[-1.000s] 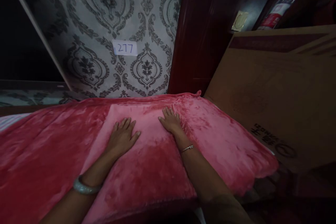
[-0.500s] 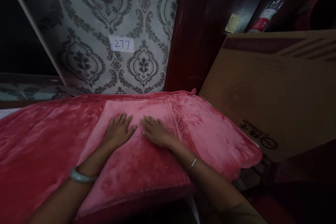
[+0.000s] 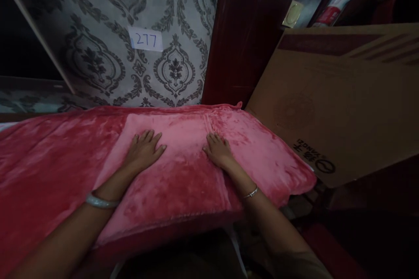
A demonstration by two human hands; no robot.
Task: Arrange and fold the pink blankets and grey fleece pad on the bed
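A plush pink-red blanket (image 3: 65,161) is spread over the surface in front of me. On it lies a folded pink plush piece (image 3: 176,183), roughly rectangular, with a seamed border along its right side. My left hand (image 3: 144,150) rests flat on the left part of this piece, fingers spread. Near the right border, my right hand (image 3: 218,150) lies palm down with its fingers stretched forward. Neither hand grips anything. A pale bangle circles my left wrist, and a thin silver bracelet is on my right.
A large cardboard box (image 3: 343,96) stands at the right, against the blanket's edge. Behind it are a plastic bottle (image 3: 330,11) with a red label and a dark red door frame (image 3: 242,39). A paper marked 277 (image 3: 145,39) hangs on the patterned wall. A dark screen (image 3: 26,43) is at left.
My right hand has slid to the right across the folded piece, away from my left hand. My left hand stays in about the same place on the fabric. The view has tilted slightly downward.
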